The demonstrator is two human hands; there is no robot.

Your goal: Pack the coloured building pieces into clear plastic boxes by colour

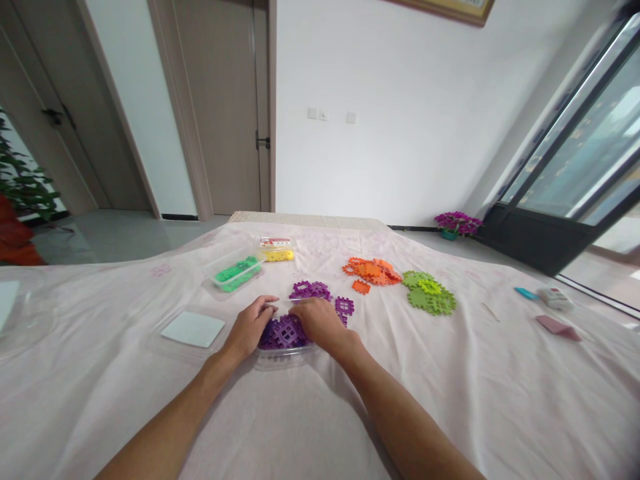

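Fingers (267, 308) of the left hand (247, 328) bend partly closed at the left side of a clear container (286, 352) on the desk (240, 433); those of the right hand (320, 321) curl over its right side. Whether either grips anything, I cannot tell. Purple pieces (287, 331) lie inside. Its near edge runs left to right; the hands hide which axis is longer.

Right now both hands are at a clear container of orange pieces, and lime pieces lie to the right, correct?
Not quite: the clear container at the left hand and right hand holds purple pieces, not orange, as the head view shows. Lime pieces do lie to the right.
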